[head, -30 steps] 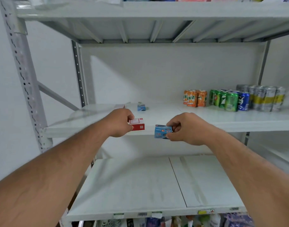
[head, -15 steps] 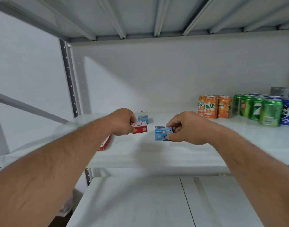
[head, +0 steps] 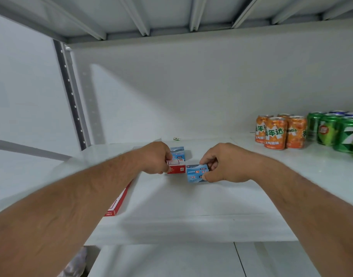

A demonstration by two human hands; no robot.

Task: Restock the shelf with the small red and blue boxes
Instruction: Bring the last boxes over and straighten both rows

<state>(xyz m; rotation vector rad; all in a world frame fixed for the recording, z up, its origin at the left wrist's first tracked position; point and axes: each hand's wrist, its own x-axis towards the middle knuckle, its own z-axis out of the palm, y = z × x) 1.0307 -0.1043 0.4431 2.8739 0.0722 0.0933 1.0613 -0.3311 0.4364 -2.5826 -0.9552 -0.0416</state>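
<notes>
White shelf (head: 191,204) carries everything. The left hand (head: 154,157) pinches a red box (head: 176,167) by its left end, low over the shelf, just in front of a blue box (head: 178,153) standing further back. The right hand (head: 224,162) grips a second blue box (head: 197,173) by its right end, just right of the red one; whether they touch is unclear. Another red box (head: 117,204) lies at the shelf's left edge, partly under the left forearm. Orange cans (head: 279,131) and green cans (head: 337,130) stand well right, leaving bare shelf between and toward the front edge.
</notes>
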